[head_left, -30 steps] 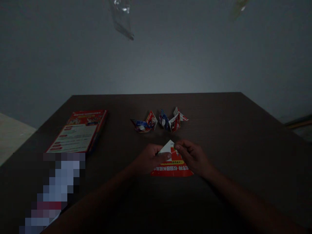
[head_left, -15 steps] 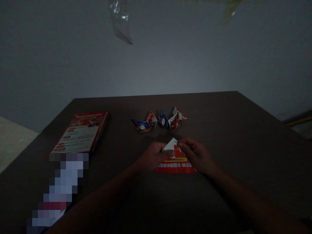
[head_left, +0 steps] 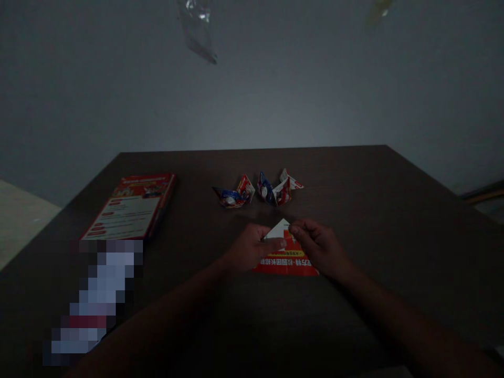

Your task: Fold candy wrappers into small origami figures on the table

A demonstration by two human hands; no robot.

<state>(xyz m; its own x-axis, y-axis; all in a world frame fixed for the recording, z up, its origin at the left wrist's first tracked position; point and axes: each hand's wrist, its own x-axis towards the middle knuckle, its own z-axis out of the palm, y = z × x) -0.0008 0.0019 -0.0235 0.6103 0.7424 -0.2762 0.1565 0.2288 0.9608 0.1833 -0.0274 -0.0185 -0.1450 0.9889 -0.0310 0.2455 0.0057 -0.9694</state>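
My left hand (head_left: 249,249) and right hand (head_left: 323,248) meet over a printed sheet of red, white and yellow paper (head_left: 287,266), folded to a white peak pointing away from me. It is in front of me, near the middle of a dark brown wooden-looking tabletop (head_left: 346,178). My left fingers are clamped on its left side, thumb flat on top; my right fingers pinch the sloping edge just beside the peak. Just beyond stand two pointed folded-paper shapes in blue, red and white, one at left (head_left: 235,197), one at right (head_left: 277,190). Well to the left lies a stack of red-and-white printed leaflets (head_left: 128,207).
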